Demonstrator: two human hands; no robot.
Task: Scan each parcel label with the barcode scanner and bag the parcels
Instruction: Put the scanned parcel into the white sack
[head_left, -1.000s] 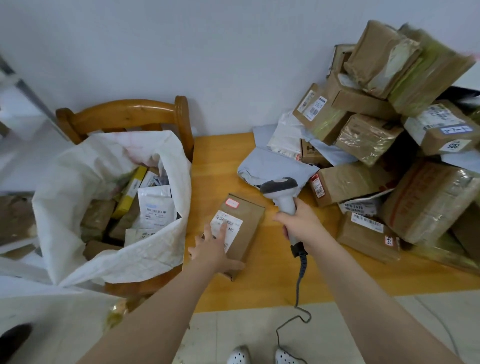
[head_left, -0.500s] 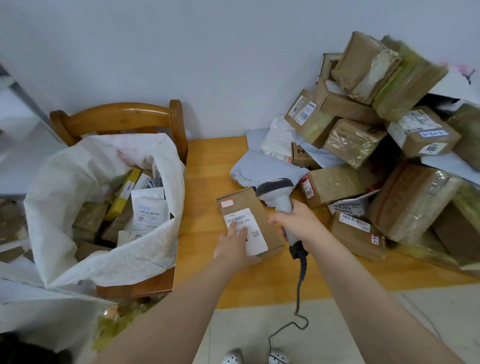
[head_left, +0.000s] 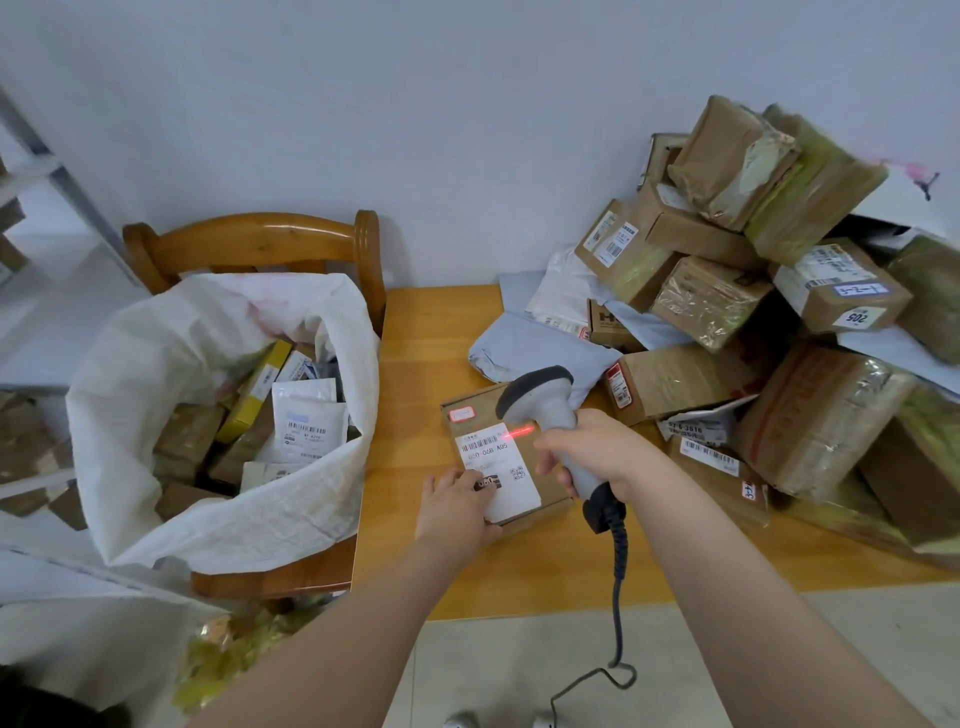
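So, where's the parcel on your feed?

— Flat brown parcel (head_left: 483, 404), lying on the wooden table (head_left: 415, 353) near its front edge, white label (head_left: 501, 470) face up. The left hand (head_left: 457, 512) rests on its near left corner, fingers laid fairly straight over the label, pressing down, not curled round anything. The right hand (head_left: 597, 452) is wrapped round the handle of the grey barcode scanner (head_left: 548, 410), whose head hangs just above the box's far right corner. A red scan line (head_left: 519, 431) falls just right of the barcode (head_left: 480, 443).

And around it?

— I see an orange-toned tabletop against a pale wall (head_left: 467, 130), pale floor tiles (head_left: 675, 654) below. Right of the parcel, a heap (head_left: 727, 312) of taped cardboard parcels with a grey mailer (head_left: 524, 348) at its foot. Left of the table, a wooden chair (head_left: 260, 234) carries an open white sack (head_left: 218, 322), with a yellow box (head_left: 260, 384) and a white pouch (head_left: 306, 421) among brown packets (head_left: 187, 431) inside.

Anything you can't make out?

— The palm hides the parcel's near edge. The scanner's cable (head_left: 618, 566) runs off the bottom of my view, beside two cut-off shoe tips (head_left: 462, 721). The heap runs out on the right. Under the chair, a greenish mass (head_left: 234, 649) is too blurred to name.

Readable writing?

— The label reads roughly "050-068 A05" under its barcode. A tag (head_left: 860, 318) in the heap reads "205", upside down to me. The small red sticker (head_left: 462, 414) is illegible.
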